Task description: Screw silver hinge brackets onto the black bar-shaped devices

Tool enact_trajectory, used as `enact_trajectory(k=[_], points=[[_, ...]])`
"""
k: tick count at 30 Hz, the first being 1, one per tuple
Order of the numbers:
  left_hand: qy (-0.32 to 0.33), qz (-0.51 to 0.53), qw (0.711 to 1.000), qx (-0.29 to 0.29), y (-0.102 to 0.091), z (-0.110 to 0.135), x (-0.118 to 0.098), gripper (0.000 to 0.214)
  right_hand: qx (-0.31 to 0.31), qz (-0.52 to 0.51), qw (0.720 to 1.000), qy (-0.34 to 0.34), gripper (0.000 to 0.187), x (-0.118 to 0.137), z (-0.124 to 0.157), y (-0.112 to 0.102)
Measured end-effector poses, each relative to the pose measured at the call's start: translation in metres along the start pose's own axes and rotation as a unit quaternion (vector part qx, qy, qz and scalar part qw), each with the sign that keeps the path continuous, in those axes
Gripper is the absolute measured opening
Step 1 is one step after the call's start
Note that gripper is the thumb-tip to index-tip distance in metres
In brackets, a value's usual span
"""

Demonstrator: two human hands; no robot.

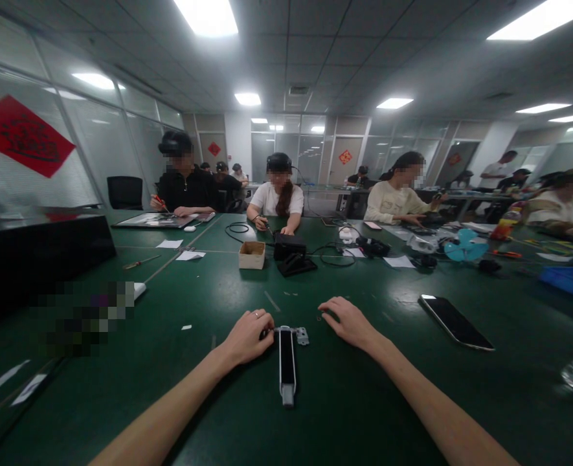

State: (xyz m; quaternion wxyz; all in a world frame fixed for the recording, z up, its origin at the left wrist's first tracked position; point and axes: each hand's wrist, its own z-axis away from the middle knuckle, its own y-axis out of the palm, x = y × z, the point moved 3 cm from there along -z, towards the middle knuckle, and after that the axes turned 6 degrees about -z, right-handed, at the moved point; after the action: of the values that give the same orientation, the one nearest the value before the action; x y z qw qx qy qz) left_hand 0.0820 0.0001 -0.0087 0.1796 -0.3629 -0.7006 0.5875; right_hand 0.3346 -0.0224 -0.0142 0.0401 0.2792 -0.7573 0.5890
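Note:
A long narrow black-and-silver part [287, 364] lies on the green table [344, 414] straight in front of me, pointing away. A small metal bracket [302, 336] sits at its far end. My left hand [248, 336] rests curled at the part's far left end, fingertips touching it. Whether it pinches anything is hidden. My right hand [347, 321] lies on the table to the right of the bracket, fingers bent with tips pressing down by a tiny dark piece [319, 317].
A black phone [455, 321] lies to the right. Farther off stand a small cardboard box [252, 254] and a black device with cables [292, 254]. A dark box [38, 252] is at left. Several people work across the table.

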Motion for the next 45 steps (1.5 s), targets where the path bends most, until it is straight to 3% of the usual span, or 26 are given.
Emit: enact_trajectory(k=[5, 9, 23, 27, 34, 45], points=[[0.007, -0.001, 1.000, -0.010, 0.003, 0.000, 0.002, 0.008, 0.064, 0.027, 0.997, 0.021, 0.027, 0.001, 0.000, 0.006], [0.011, -0.004, 1.000, -0.017, 0.006, 0.000, 0.004, 0.008, 0.081, 0.028, 0.996, 0.031, 0.029, 0.002, -0.002, 0.009], [0.004, 0.009, 1.000, -0.014, 0.005, 0.001, 0.004, 0.008, 0.060, -0.006, 0.997, 0.055, 0.016, 0.006, 0.000, 0.010], [0.007, 0.005, 1.000, -0.014, 0.006, 0.001, 0.003, 0.008, 0.029, -0.091, 0.994, 0.047, 0.016, 0.023, 0.000, 0.011], [0.017, 0.001, 0.999, -0.028, 0.008, 0.001, 0.004, 0.006, 0.038, -0.197, 0.978, 0.049, 0.014, 0.060, 0.000, 0.022], [0.017, -0.001, 0.999, -0.027, 0.010, 0.002, 0.005, 0.007, 0.015, -0.223, 0.974, 0.045, 0.016, 0.055, 0.000, 0.031]])
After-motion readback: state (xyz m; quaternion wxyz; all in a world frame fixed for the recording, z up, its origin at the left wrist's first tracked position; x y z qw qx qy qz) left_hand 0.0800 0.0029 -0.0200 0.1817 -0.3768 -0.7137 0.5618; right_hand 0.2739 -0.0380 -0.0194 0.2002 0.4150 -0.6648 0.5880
